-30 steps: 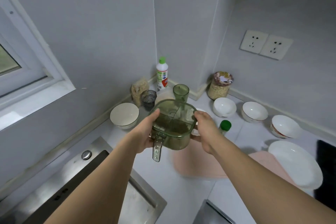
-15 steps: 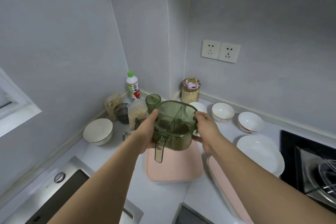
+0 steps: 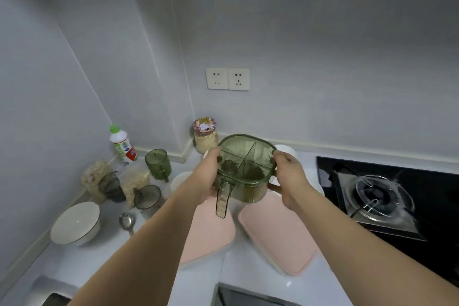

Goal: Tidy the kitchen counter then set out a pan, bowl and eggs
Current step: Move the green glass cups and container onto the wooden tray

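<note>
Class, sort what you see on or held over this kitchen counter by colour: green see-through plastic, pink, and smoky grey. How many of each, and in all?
Green see-through plastic: 2, the divided container in both hands and the mug.
Pink boards: 2.
Smoky grey cups: 2.
Total: 6

Counter (image 3: 248,271): bowl (image 3: 74,222), 2 pink boards (image 3: 277,236).

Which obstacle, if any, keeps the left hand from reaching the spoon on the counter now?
Probably only its load: the left hand grips the green container; the spoon lies uncovered, nothing over it.
</note>
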A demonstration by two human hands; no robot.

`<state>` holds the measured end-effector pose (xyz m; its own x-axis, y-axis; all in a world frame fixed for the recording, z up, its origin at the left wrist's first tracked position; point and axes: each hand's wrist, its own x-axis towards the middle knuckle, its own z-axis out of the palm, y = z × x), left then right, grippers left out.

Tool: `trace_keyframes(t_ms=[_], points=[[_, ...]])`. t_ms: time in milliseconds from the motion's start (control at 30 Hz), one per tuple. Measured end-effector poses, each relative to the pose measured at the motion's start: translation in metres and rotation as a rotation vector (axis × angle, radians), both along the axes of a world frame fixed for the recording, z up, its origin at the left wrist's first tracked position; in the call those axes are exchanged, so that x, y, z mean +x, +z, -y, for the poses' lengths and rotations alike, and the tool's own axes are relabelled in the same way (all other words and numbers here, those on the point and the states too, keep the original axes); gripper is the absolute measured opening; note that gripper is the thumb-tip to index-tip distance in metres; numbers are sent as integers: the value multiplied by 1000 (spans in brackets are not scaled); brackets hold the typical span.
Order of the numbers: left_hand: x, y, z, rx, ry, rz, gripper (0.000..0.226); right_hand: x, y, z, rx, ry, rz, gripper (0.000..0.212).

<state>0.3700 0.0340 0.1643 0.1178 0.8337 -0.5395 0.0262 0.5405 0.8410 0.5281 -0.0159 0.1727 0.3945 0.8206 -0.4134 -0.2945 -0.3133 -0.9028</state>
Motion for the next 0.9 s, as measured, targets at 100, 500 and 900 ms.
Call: trace_keyframes(t_ms=[100,500,900], points=[[44,2,-1,66,-117,-22,50,38,9,21,23,-120,23,20],[275,32,109,205,-629,-81,51,250,17,169,50,-486,49,24],[536,32,264,245,-840,-103,48,496,19,356,18,-489,-81,28]])
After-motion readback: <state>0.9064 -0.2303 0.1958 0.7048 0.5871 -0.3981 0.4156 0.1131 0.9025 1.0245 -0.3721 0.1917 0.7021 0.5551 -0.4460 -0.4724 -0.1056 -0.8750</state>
